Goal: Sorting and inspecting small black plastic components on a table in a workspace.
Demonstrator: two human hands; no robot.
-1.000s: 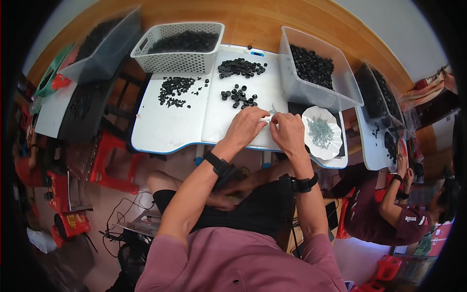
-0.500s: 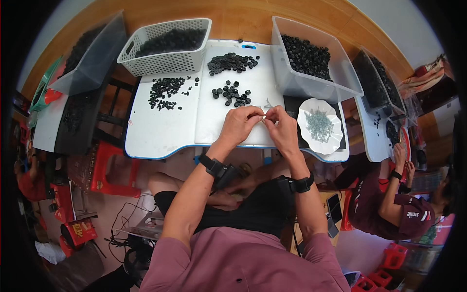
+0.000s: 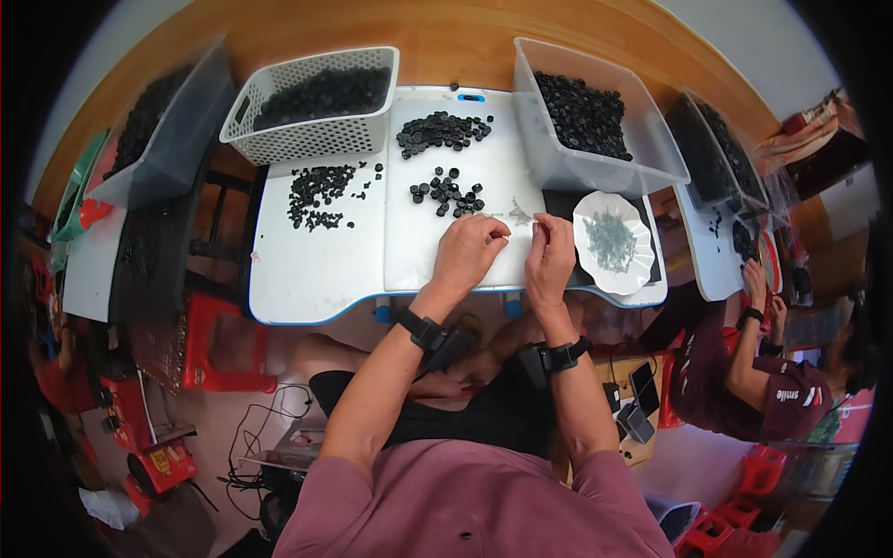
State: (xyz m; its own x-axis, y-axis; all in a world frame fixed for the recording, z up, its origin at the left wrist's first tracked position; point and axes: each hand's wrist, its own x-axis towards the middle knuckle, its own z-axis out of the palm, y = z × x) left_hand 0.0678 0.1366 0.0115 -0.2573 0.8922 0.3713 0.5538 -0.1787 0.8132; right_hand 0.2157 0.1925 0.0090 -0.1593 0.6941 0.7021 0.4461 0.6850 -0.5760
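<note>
My left hand (image 3: 470,249) is over the white table, thumb and fingertips pinched together. Whatever sits in that pinch is too small to make out. Apart from it, on the right, my right hand (image 3: 551,256) also has thumb and forefinger close together, and I cannot see what they hold. Just beyond its fingertips lie a few small clear pieces (image 3: 519,213). Past my left hand is a loose group of round black caps (image 3: 446,193). A white fluted dish (image 3: 636,272) stands to the right of my right hand, with a heap of small clear pieces (image 3: 611,242) in it.
Farther back lies a larger pile of black caps (image 3: 442,133); small black parts (image 3: 319,191) are at left. A white perforated basket (image 3: 316,141) and a clear plastic bin (image 3: 595,172) hold black parts. A co-worker (image 3: 744,372) sits at right. Red stools (image 3: 209,349) stand below.
My hands have parted from where they met at the fingertips. The right moved slightly to the right, toward the small clear pieces; the left stayed pinched. The view shifted a little.
</note>
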